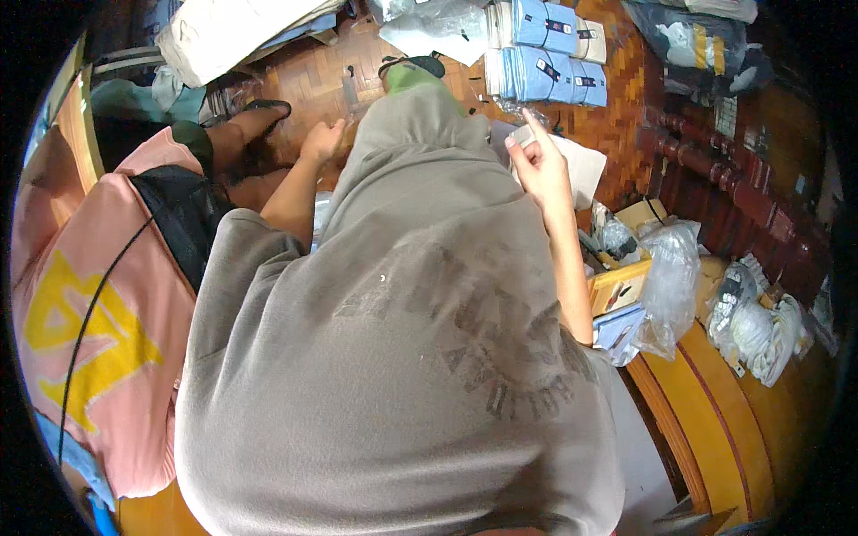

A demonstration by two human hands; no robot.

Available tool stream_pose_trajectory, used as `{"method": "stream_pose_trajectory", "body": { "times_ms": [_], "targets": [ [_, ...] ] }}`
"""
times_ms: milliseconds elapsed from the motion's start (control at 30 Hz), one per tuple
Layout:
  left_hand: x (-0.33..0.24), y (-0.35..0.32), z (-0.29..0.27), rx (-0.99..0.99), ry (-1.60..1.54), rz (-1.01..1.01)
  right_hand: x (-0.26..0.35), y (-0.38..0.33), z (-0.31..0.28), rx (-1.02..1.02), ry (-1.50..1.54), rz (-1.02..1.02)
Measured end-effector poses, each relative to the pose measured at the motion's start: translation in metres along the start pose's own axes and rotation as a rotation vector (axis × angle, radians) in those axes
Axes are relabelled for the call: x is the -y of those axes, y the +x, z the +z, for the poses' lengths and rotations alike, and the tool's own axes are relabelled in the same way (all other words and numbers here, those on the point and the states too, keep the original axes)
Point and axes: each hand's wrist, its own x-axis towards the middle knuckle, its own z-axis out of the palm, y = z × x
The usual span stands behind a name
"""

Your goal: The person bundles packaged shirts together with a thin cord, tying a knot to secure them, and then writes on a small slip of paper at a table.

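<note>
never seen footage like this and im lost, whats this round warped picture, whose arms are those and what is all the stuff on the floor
This is a single view from a wide fisheye camera worn on a person's head, looking down, so edges bend. The big grey printed T-shirt is the wearer's own body. Their bare left hand reaches down with open fingers and holds nothing that I can see. Their bare right hand is raised, fingers pinching the edge of a white paper-like sheet. Beyond, on the brown wooden parquet floor, lie stacks of folded light-blue garments. Clear plastic bags sit at the right. A person in a pink top sits at the left.
</note>
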Motion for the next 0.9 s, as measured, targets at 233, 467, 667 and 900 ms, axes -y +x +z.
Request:
{"method": "stream_pose_trajectory", "body": {
  "times_ms": [233,467,667,900],
  "targets": [
    [0.05,-0.019,0.003,-0.097,-0.161,-0.056,0.017,-0.026,-0.013,-0.21,0.047,-0.09],
    [0.046,0.017,-0.008,-0.037,-0.218,-0.01,0.019,-0.016,0.001,-0.087,0.225,0.158],
    [0.011,0.083,-0.032,-0.063,-0.215,0.057,0.02,0.02,0.012,-0.056,0.074,0.131],
    [-0.007,0.168,-0.064,-0.088,-0.102,0.056,0.079,0.064,-0.002,-0.047,-0.097,0.225]
  ]
}}
